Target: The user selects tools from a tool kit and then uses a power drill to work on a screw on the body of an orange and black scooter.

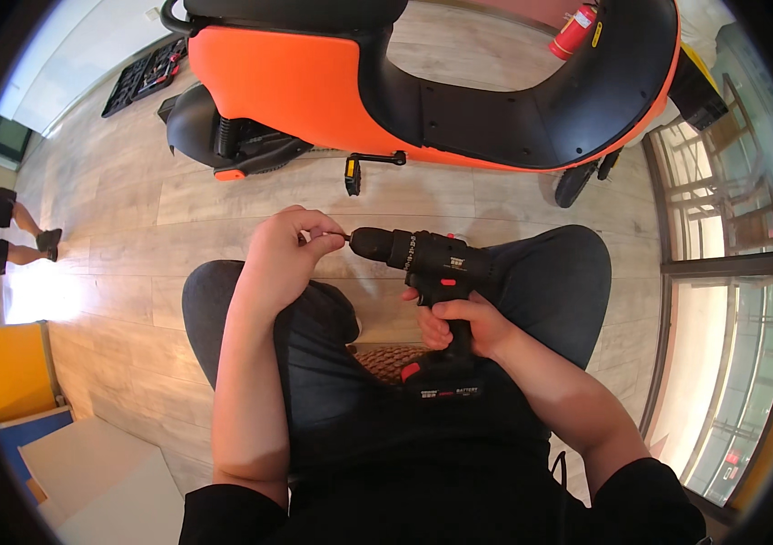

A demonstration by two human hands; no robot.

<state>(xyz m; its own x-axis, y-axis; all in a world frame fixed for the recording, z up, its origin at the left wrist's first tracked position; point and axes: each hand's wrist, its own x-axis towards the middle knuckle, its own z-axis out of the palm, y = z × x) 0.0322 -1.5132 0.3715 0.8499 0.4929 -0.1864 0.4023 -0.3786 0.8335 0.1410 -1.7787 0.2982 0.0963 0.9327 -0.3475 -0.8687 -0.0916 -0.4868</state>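
Note:
A black cordless drill [448, 269] with red accents lies across my lap area, its chuck [371, 243] turned to the left. My right hand [472, 324] is wrapped round its grip, just above the battery [445, 381]. At the chuck's tip, my left hand [291, 250] pinches a thin drill bit [345, 237] between thumb and fingers; most of the bit is hidden by them. Beyond the drill stands an orange and black electric scooter [277, 77] with a pedal [353, 174] on its near side.
An open black tool case [144, 80] lies on the wooden floor at the far left. A red fire extinguisher [573, 33] stands behind the scooter. Cardboard boxes [100, 472] are at the lower left, and another person's legs [23, 232] show at the left edge. Glass panels [722, 363] line the right.

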